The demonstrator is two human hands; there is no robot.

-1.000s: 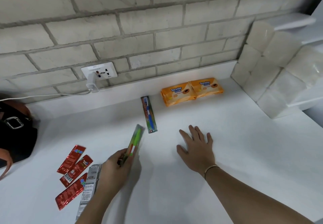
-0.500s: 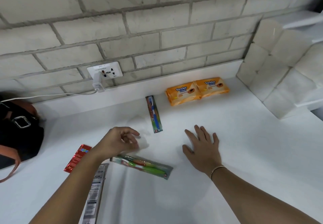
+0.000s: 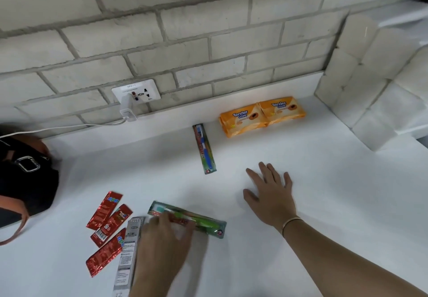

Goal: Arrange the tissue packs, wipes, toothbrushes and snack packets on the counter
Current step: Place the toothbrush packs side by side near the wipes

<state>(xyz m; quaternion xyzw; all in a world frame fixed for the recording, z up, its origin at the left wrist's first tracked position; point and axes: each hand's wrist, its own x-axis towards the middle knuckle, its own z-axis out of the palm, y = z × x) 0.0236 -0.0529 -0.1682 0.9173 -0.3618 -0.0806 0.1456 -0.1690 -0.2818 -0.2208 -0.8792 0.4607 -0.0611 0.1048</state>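
Observation:
My left hand (image 3: 162, 238) is blurred, its fingers spread over the left part of a green toothbrush pack (image 3: 206, 225) that lies flat on the white counter (image 3: 335, 204). A grey toothbrush pack (image 3: 128, 250) lies beside that hand, next to three red snack packets (image 3: 105, 210). A blue toothbrush pack (image 3: 205, 148) lies near the back ledge. Two orange wipes packs (image 3: 261, 115) sit side by side to its right. White tissue packs (image 3: 370, 76) are stacked at the right. My right hand (image 3: 269, 195) rests flat on the counter, holding nothing.
A black bag with a brown strap (image 3: 23, 176) sits at the left edge. A wall socket (image 3: 136, 91) holds a white charger (image 3: 127, 110) whose cable runs left. A brick wall backs the counter.
The green toothbrush pack went from my left hand onto the counter, lying crosswise. My left hand then drew back toward me over its left end. My right hand stayed put.

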